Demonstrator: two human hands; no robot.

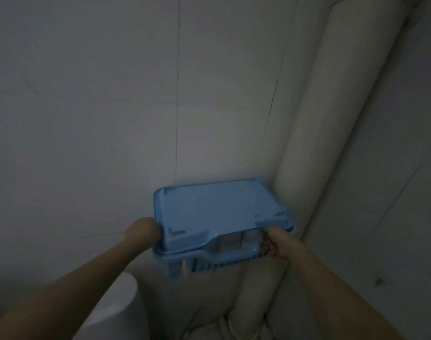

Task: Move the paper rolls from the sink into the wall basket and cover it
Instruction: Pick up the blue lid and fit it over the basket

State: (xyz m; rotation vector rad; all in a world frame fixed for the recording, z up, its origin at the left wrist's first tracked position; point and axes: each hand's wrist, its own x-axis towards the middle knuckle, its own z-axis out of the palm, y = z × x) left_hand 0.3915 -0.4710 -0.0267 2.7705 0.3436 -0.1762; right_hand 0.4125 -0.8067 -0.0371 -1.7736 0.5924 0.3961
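Blue slatted wall basket [209, 262] is fixed to the tiled wall [86, 106], just left of the big white pipe [332, 119]. Blue lid [217, 212] lies flat over the basket top, rear edge against the wall. Lid's front edge has a scooped cut-out on the right half; through that gap white paper rolls [236, 240] show inside the basket. Count unclear, at least two pale shapes side by side. More pale shapes behind the front slats, too dim to say what they are.

Left hand [144, 230] is at the lid's front-left corner, fingers tucked behind the edge, so cannot tell whether it is clamped on anything. Right hand [274, 244] is at the front-right corner under the lid rim, fingers curled against the basket edge; actual grasp also cannot be confirmed, blur and low light.

No readable brand, label or text on the lid or basket.

Below left: a white rounded fixture [116, 305], partly hidden by the left forearm. Second pipe section runs down beneath the basket.
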